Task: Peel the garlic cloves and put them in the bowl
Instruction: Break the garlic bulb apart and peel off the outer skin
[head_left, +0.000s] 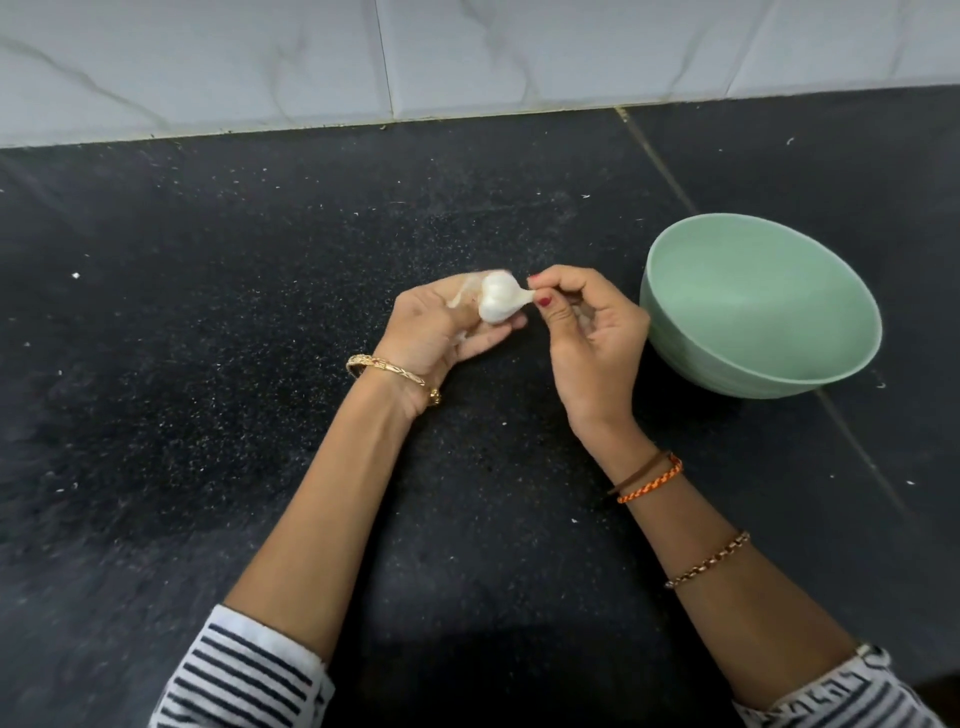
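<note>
We look down on a black speckled counter (260, 364) that meets a wall of pale marble tiles (208, 62) at the far side. Both our hands are above the middle of the counter, close to each other. Our left hand (436, 332) is turned with the palm up and its fingers are curled around a white garlic bulb (496, 306), which lies in the fingers and is held there; a thin piece of loose papery skin (462, 299) lies over the palm behind the bulb. Our right hand (587, 332) is just beside it, its fingers bent, and the thumb and first finger pinch the pointed tip of the garlic skin (524, 296) at the right end of the bulb, so the two hands are joined through the garlic. The nails of this hand have red polish. To the right of the right hand stands a pale green bowl (852, 306) on the counter, upright, very near the hand; whether they touch we cannot tell, and we see no cloves inside it. A gold bangle (387, 371) is on the left wrist, an orange braided thread (652, 480) and a chain bracelet (709, 561) are on the right forearm. Striped sleeves (244, 675) cover both arms near the bottom edge. Small white flecks lie scattered on the counter.
</note>
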